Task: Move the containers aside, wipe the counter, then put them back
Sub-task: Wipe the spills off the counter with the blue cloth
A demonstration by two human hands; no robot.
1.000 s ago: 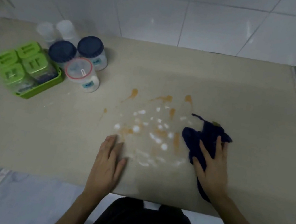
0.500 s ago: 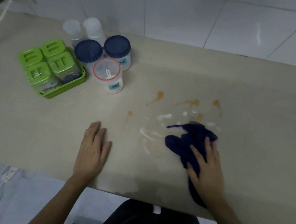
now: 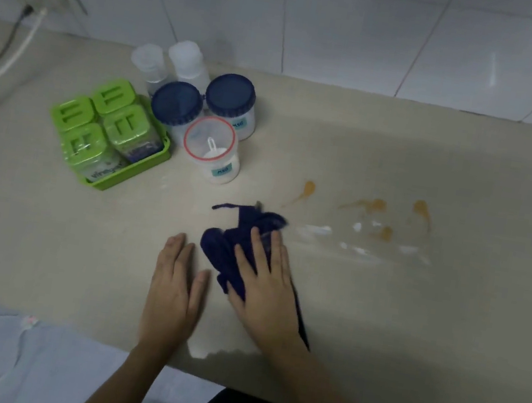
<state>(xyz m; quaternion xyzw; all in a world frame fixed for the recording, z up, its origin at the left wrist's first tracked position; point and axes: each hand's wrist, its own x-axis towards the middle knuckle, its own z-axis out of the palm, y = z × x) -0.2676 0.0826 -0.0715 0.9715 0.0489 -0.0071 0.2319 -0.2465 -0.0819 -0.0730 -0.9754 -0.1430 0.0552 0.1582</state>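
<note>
A dark blue cloth lies on the beige counter, pressed flat under my right hand. My left hand rests flat on the counter just left of the cloth, fingers apart, holding nothing. The containers stand grouped at the back left: a green tray with several green-lidded jars, two blue-lidded jars, a red-rimmed clear jar with a scoop inside, and two small white-capped bottles. Orange stains and white smears lie right of the cloth.
A white tiled wall runs along the back of the counter. A socket with cables sits at the far left. The counter's front edge passes just below my wrists.
My right hand has dragged the cloth leftward across the spill, next to my left hand. Most white drops have become smears or gone. The view has shifted left.
</note>
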